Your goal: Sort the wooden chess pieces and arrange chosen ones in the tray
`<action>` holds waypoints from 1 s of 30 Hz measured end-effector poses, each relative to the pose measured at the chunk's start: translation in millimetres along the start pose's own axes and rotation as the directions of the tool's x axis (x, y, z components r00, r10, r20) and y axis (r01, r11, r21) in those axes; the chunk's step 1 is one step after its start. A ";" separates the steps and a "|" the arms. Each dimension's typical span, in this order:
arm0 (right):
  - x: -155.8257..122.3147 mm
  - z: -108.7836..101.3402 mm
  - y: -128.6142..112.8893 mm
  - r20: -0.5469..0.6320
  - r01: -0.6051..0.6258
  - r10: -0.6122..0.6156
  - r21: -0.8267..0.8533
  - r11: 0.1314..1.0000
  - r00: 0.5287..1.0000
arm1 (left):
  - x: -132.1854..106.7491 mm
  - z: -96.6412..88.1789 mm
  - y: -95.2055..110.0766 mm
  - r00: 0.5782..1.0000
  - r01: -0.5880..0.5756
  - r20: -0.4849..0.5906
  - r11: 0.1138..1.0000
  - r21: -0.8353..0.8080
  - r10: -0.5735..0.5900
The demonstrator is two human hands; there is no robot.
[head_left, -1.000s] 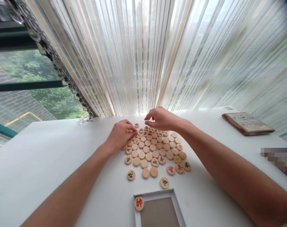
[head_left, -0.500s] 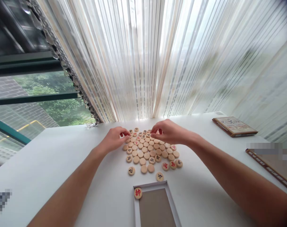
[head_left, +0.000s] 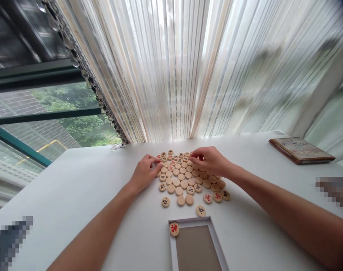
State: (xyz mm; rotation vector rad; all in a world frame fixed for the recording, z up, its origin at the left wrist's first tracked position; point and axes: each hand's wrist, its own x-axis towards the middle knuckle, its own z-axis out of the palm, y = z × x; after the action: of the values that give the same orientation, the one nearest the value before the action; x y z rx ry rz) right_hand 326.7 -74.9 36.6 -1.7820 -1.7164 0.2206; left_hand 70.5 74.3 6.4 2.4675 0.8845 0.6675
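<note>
Round wooden Chinese chess pieces (head_left: 184, 184) lie in a loose cluster, many blank side up, others showing red or black characters. My left hand (head_left: 145, 171) reaches in at the cluster's back left, thumb and forefinger drawn close at the pieces there; what lies between them is hidden. At the back right, my right hand (head_left: 209, 160) bends its thumb and forefinger together over a piece with curled fingers behind. One red-lettered piece (head_left: 174, 229) rests in the near left corner of a shallow open box (head_left: 174, 250) in front of the cluster.
A flat box with a painted cover (head_left: 301, 149) lies at the back right of the white table (head_left: 103, 184). Striped curtains (head_left: 171, 75) hang along the back, beside an open window at left. Blurred-out patches lie at both side edges.
The whole view has shifted, so the pieces and box stand a little further right. Both hands stay at the back of the cluster, with only small finger movements.
</note>
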 end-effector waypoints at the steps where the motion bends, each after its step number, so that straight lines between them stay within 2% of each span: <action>1: -0.2 0.4 2.1 -0.010 -0.004 0.004 0.002 1.000 1.000 | 0.9 -0.4 -0.9 1.000 0.009 -0.009 1.000 -0.022 -0.009; 7: 0.5 1.9 4.3 -0.050 -0.013 0.014 0.020 1.000 0.999 | 2.7 -0.6 -7.7 0.997 0.067 -0.017 0.982 -0.178 -0.071; 13: -1.4 4.6 1.3 -0.059 -0.005 0.008 0.040 0.999 0.998 | -0.9 3.0 -13.1 0.989 0.091 -0.090 0.958 -0.272 -0.119; 23: -2.4 1.9 -3.1 -0.049 0.014 -0.012 0.047 0.999 0.999 | -4.5 3.1 -7.1 0.992 -0.030 -0.128 0.954 -0.298 -0.008; 30: -2.2 -2.3 -8.1 -0.048 0.024 -0.021 0.051 0.998 0.999 | -5.8 -1.7 2.9 0.993 -0.040 -0.121 0.972 -0.230 0.012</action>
State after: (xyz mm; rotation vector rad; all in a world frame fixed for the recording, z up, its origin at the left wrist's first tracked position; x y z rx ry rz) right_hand 320.9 -78.2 42.1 -1.7164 -1.6814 0.2093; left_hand 66.9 68.8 7.6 2.2536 0.7697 0.8827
